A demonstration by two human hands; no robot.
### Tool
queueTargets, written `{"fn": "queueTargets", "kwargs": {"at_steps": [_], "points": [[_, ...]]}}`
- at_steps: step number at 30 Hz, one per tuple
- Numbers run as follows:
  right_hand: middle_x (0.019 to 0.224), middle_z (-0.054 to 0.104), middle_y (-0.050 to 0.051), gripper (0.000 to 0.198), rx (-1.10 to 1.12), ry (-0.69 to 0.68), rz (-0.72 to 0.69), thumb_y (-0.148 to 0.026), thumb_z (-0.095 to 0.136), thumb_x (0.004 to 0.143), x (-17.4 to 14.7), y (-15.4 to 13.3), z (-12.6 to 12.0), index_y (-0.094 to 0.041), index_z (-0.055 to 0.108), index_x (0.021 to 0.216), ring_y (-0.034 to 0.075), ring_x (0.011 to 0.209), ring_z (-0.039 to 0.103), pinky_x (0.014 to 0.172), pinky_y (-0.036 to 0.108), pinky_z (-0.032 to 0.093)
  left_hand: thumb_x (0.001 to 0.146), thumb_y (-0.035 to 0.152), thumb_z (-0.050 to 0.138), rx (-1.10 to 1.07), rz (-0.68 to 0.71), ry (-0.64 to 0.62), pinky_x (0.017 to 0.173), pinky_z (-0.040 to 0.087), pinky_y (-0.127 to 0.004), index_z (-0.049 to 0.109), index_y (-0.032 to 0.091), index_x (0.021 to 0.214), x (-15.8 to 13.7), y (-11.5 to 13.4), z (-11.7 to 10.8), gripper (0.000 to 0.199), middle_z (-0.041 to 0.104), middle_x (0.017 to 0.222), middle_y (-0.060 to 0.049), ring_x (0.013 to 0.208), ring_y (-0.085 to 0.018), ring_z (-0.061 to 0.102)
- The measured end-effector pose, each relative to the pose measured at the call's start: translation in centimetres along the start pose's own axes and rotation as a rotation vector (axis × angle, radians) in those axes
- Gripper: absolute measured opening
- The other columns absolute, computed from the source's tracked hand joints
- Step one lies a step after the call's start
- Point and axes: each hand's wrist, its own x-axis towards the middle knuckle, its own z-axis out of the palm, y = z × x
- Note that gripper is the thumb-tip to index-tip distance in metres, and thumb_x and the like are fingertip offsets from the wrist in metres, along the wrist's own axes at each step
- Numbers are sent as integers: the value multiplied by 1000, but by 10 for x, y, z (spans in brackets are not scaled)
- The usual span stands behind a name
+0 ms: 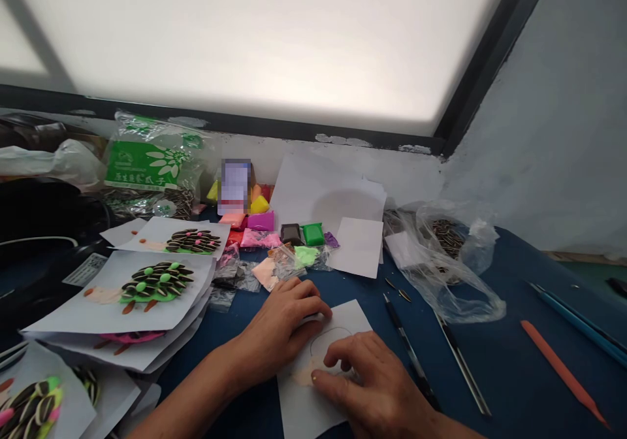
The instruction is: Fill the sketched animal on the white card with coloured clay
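Two bare hands work over a white sheet of paper on a dark blue desk. The sheet lies at the near edge of the view, between and beneath the hands, bearing a thin drawn curve and a flat beige patch of clay. The left hand rests palm down, fingers loosely bent, across the paper's upper left part. The right hand has curled fingers, its thumb tip at the patch's edge and a narrow gap between thumb and forefinger; neither hand appears to grip anything.

To the left is a stack of finished hedgehog pictures, made with striped seeds and coloured clay. Beyond the hands sit colourful clay packets. To the right lie two pens, an orange tool and a clear plastic bag containing seeds.
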Motion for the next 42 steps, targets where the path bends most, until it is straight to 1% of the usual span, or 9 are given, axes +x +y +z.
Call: {"fn": "queueTargets", "kwargs": {"at_steps": [9, 17, 21, 28, 31, 34, 36, 39, 42], "points": [[89, 61, 5, 18, -31, -33, -48, -12, 49, 94, -1, 1, 10, -19, 65, 96, 16, 69, 48, 65, 29, 41, 94, 13, 55, -13, -11, 1, 77, 39, -36, 68, 22, 98, 0, 1, -1, 17, 61, 94, -3, 89, -20, 52], [96, 61, 9, 24, 14, -58, 29, -9, 49, 89, -1, 1, -3, -18, 65, 104, 18, 77, 54, 67, 29, 43, 94, 13, 56, 2, -7, -1, 77, 39, -36, 68, 23, 99, 0, 0, 0, 16, 62, 95, -3, 89, -20, 52], [93, 61, 7, 20, -8, -13, -36, -9, 49, 89, -2, 2, 4, -19, 64, 98, 17, 74, 51, 67, 30, 43, 95, 13, 55, -8, -6, 6, 77, 38, -37, 68, 23, 97, 0, 0, 1, 16, 62, 94, -3, 89, -21, 52], [93, 59, 6, 20, 11, -55, -41, -8, 49, 87, -2, 1, 10, -19, 63, 96, 17, 73, 49, 67, 30, 41, 96, 15, 53, -7, -10, 1, 77, 39, -36, 68, 22, 97, -1, 1, 0, 17, 62, 94, -3, 89, -20, 52], [94, 59, 7, 24, 22, -17, -40, -6, 47, 87, -1, 0, 5, -18, 63, 99, 17, 74, 49, 67, 29, 41, 96, 16, 52, -3, -6, -1, 78, 40, -36, 68, 23, 98, 0, 1, 0, 18, 62, 95, -3, 90, -20, 52], [90, 59, 7, 27, 36, 22, 14, -4, 45, 85, -2, 0, -1, -17, 65, 99, 17, 72, 49, 64, 28, 39, 96, 15, 52, 8, 1, -3, 77, 39, -36, 68, 23, 98, 0, 1, 0, 18, 62, 94, -4, 89, -20, 53], [87, 58, 6, 25, 39, 13, 35, -4, 45, 87, -2, -1, -3, -17, 66, 93, 17, 71, 48, 64, 29, 38, 96, 15, 52, 10, 5, -1, 77, 40, -36, 68, 22, 98, 0, 0, 0, 18, 63, 94, -4, 88, -21, 53], [86, 58, 5, 23, 31, 28, -10, -6, 45, 91, -2, -1, -1, -18, 65, 86, 16, 69, 47, 65, 28, 37, 95, 15, 53, -12, -3, 1, 78, 40, -36, 69, 22, 98, 0, 0, -1, 18, 63, 94, -4, 88, -20, 53], [89, 57, 5, 21, 10, 3, -52, -10, 45, 93, -3, 0, 3, -18, 65, 92, 16, 70, 46, 66, 29, 38, 94, 13, 55, -54, -29, -5, 79, 40, -36, 70, 23, 98, 0, 1, -2, 18, 63, 94, -3, 89, -20, 54]]}}
